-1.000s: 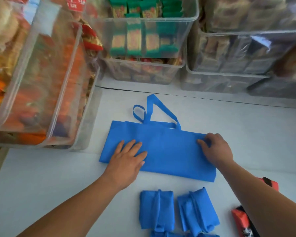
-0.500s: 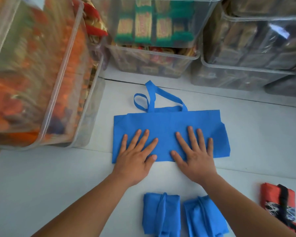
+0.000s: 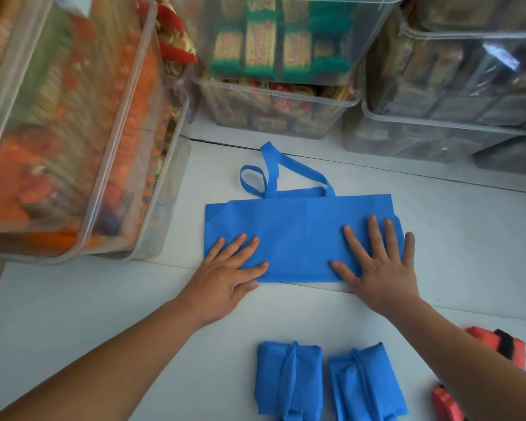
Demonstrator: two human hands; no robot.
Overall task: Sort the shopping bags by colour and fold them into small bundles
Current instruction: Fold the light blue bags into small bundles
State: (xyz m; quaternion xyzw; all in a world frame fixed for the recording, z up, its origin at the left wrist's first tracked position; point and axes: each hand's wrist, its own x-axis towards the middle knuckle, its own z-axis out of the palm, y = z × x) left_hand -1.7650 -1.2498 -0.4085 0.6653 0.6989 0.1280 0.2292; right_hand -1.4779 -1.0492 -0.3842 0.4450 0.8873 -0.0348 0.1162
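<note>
Blue bag (image 3: 298, 235) | laid flat on white table (image 3: 58, 314), long axis left-right, handles (image 3: 274, 174) pointed away | pressed by left hand (image 3: 225, 275) and right hand (image 3: 380, 268), fingers spread flat | two blue bundles (image 3: 289, 381) nearer.

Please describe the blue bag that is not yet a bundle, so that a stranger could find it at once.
On the white table, before the clear storage bins at the back, a blue shopping bag lies flat under the left hand and the right hand. Unlike the two blue bundles nearer the person, it is one wide strip with its handles loose.
</note>
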